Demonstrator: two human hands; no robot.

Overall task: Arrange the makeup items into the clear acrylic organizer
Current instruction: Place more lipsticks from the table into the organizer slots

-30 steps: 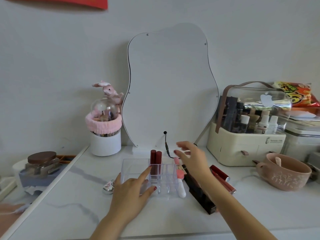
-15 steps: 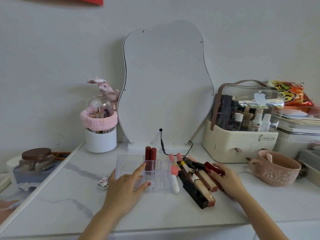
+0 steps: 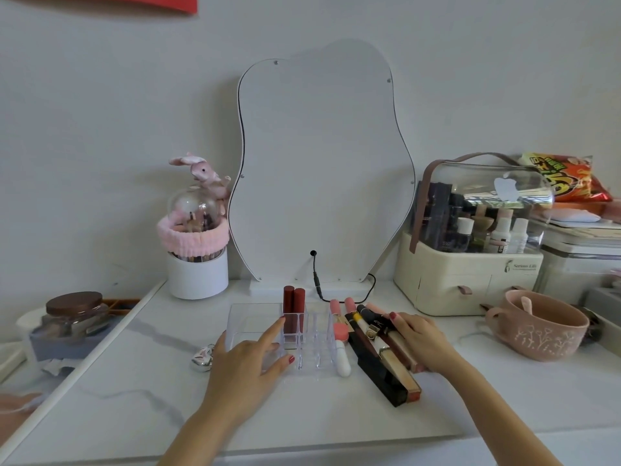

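Observation:
The clear acrylic organizer (image 3: 242,318) sits on the white marble tabletop in front of the mirror. Two dark red lipsticks (image 3: 294,306) stand upright in one of its back slots. My left hand (image 3: 245,368) rests flat on the organizer's left tray, its index finger pointing toward the lipsticks. Just right of the organizer, several makeup tubes (image 3: 379,363) lie side by side, among them a pink-and-white tube (image 3: 341,348) and a long black box. My right hand (image 3: 423,341) lies over the right side of that pile, fingers laid across the tubes; its thumb is hidden.
A wavy-edged mirror (image 3: 319,163) stands at the back with a black cable (image 3: 317,284) at its base. A white brush holder (image 3: 198,274) is back left, a cream cosmetics case (image 3: 470,274) and pink mug (image 3: 541,327) on the right. A small silver trinket (image 3: 202,358) lies left of the organizer.
My right hand came down from above the organizer to the right of the tube pile, then slid left onto it. My left hand stayed on the organizer.

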